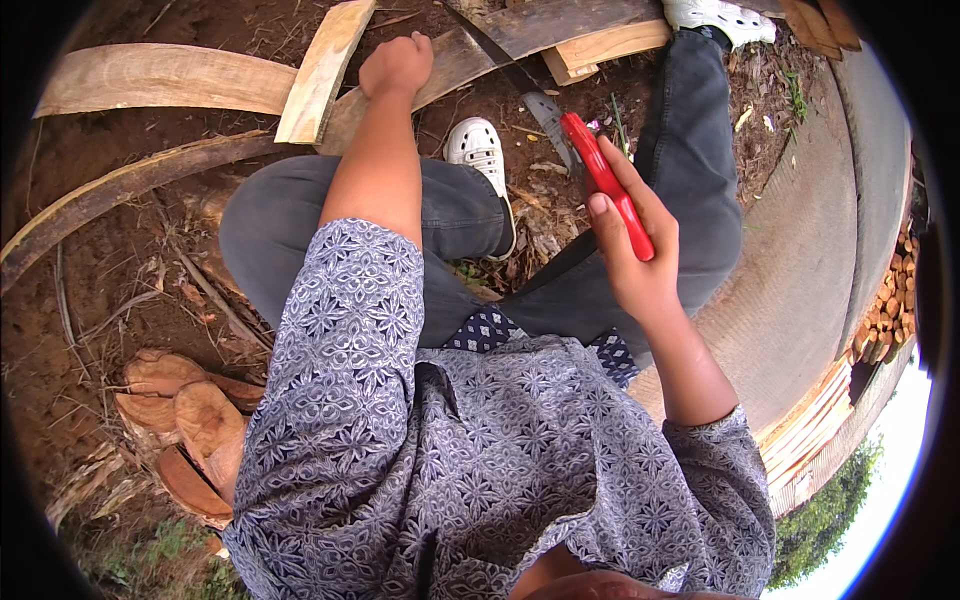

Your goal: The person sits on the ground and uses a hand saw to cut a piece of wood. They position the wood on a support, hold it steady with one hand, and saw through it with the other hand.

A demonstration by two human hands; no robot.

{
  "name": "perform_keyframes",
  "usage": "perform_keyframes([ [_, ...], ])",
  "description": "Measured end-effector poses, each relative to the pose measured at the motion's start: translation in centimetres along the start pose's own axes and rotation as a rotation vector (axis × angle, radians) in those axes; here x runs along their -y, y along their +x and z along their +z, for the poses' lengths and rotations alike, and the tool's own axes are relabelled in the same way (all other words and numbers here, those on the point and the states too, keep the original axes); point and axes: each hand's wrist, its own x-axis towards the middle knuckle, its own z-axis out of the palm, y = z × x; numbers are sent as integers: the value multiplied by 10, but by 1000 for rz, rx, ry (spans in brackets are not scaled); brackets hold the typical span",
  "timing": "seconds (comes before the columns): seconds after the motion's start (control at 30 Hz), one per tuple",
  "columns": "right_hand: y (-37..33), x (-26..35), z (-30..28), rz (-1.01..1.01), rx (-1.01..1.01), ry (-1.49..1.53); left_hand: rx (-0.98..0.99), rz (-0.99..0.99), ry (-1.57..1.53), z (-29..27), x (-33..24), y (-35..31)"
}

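Observation:
My right hand [635, 250] grips the red handle of a hand saw [600, 175], whose thin blade runs up and left toward the far planks. My left hand [397, 65] is closed into a fist and rests on a wide wooden plank [520, 35] lying across the ground. A narrower pale board [325, 70] lies just to the left of that hand. I sit with dark trousers, one bent knee [270, 215] at the left, and white shoes [480, 150] on the bare soil.
A long curved plank [165, 78] and a bark-edged slab [110, 190] lie at the left. Cut wood chunks [190, 420] sit at the lower left. A concrete curb [810, 230] and stacked firewood [885, 300] lie at the right.

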Motion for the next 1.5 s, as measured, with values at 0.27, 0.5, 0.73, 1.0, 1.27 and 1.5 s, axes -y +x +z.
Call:
perform_keyframes([
  [0.27, 112, -61, 66, -94, -48, 102, -90, 47, 24, 2, 2, 8],
  [0.5, 47, -83, 35, -7, 28, 77, -69, 52, -6, 10, 0, 4],
  [0.73, -17, -12, -13, 15, 41, -46, -19, 13, -34, -1, -1, 2],
  [1.0, 112, -83, 71, -158, -96, 102, -28, 32, -7, -11, -11, 9],
  [1.27, 45, -86, 33, 43, 25, 54, -3, 21, -34, 3, -3, 3],
  [1.5, -19, -16, -11, 11, 5, -73, -23, 15, -41, 2, -1, 5],
])
